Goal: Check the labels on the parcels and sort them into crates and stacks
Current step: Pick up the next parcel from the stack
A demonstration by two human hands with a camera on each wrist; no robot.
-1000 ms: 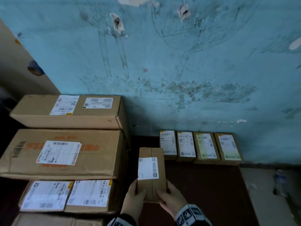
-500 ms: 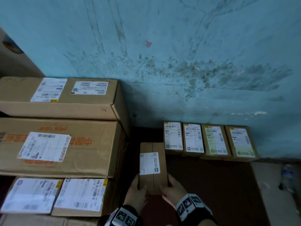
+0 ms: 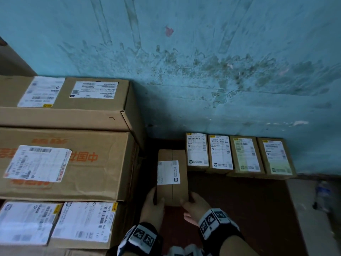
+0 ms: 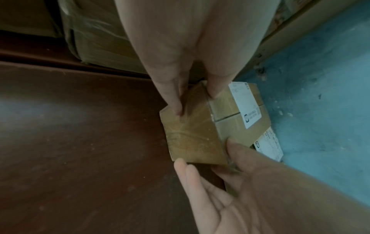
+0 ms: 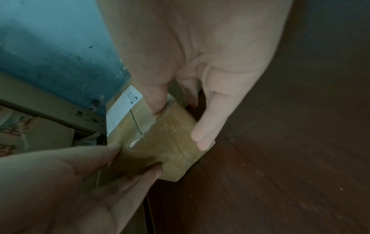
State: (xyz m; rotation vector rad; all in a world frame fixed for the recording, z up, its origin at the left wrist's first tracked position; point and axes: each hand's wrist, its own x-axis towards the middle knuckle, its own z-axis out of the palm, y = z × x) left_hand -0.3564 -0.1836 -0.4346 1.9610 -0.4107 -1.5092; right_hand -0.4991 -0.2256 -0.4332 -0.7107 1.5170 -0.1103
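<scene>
Your left hand (image 3: 152, 206) and right hand (image 3: 196, 206) pinch the near end of a small cardboard parcel (image 3: 172, 177) — thumbs on its top edge, fingers against its end face and right side. It sits label-up over the dark brown surface (image 3: 239, 209), just beside a row of four labelled boxes (image 3: 238, 156) against the blue wall (image 3: 203, 71) — large stacked cartons (image 3: 60, 163) stand on your left.

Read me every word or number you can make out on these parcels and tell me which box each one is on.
"中国": orange print on the middle large carton, upside down; the rest is hidden by its label.
"0176": second small parcel in the row by the wall.
"6036 06 06" (roughly): label on the lower large carton.
Label on the small box held by left hand and right hand: too blurred.
Other labels: too small.
</scene>
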